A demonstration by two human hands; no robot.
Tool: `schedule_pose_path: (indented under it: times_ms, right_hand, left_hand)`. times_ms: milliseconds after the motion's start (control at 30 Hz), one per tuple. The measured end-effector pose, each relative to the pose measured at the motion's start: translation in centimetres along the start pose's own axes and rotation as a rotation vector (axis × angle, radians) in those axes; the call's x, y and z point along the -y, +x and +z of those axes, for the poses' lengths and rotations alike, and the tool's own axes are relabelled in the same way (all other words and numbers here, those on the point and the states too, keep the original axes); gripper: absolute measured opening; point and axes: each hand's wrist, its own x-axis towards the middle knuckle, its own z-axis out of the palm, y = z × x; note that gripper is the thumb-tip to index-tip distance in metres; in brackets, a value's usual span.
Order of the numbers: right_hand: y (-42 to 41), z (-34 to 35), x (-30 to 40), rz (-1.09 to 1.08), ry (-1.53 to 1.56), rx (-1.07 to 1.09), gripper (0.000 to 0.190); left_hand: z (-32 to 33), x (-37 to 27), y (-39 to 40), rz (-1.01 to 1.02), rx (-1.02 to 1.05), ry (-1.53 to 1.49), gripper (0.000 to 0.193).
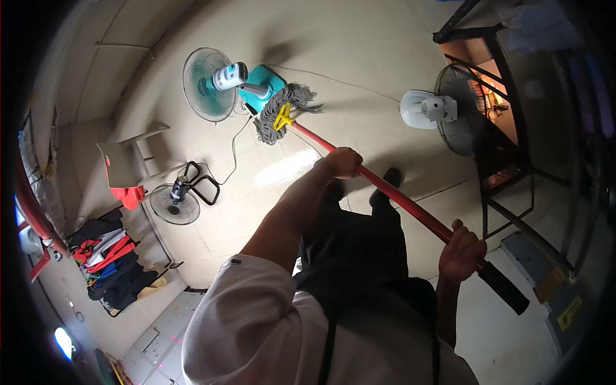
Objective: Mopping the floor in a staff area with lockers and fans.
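Observation:
Both my hands grip a red mop handle (402,198) that runs diagonally across my body. My left hand (344,162) is closed around its thinner part, nearer the mop head. Close to the black end grip, my right hand (462,251) holds the thicker part, the thumb raised along it. At the far end a yellow clamp (283,117) carries a grey string mop head (274,115), which lies on the tiled floor against the teal base (265,89) of a standing fan (210,84).
Power cords (234,154) cross the floor around the mop. A small black fan (175,204) stands at left, a white-based fan (418,109) at right beside a dark metal railing (510,86). Clothes (115,260) hang at the lower left. A grey box (527,264) is at lower right.

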Motion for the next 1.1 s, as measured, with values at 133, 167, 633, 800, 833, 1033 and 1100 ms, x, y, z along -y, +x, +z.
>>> schedule_pose_path:
  times_ms: [133,167,633,800,833,1033,1100]
  right_hand:
    - [1.6,2.7,-2.9,-0.003,-0.06,0.015,0.024]
    - [1.8,3.2,-3.6,0.002,-0.06,0.015,0.024]
    - [2.7,8.7,-10.0,0.152,-0.089,0.205,0.01]
    - [1.9,4.2,-6.5,0.074,-0.001,0.14,0.02]
    - [1.9,2.2,-4.4,0.061,-0.05,0.129,0.023]
    - [-2.2,-9.7,12.5,-0.127,0.15,-0.169,0.025]
    - [-5.8,-11.2,19.0,-0.202,0.073,-0.462,0.021]
  left_hand:
    - [-1.7,3.3,-0.8,-0.065,0.014,0.047,0.021]
    - [-1.7,4.2,-1.1,-0.067,0.016,0.043,0.021]
    - [-3.2,13.8,-5.8,-0.222,-0.119,0.119,0.011]
    - [-2.2,7.6,-3.2,-0.283,-0.005,0.085,0.017]
    - [-1.6,5.5,-2.7,-0.274,-0.07,0.074,0.016]
    - [-1.7,-15.9,0.6,-0.116,-0.041,0.044,0.018]
    - [-1.7,-23.7,1.5,0.03,0.043,0.03,0.017]
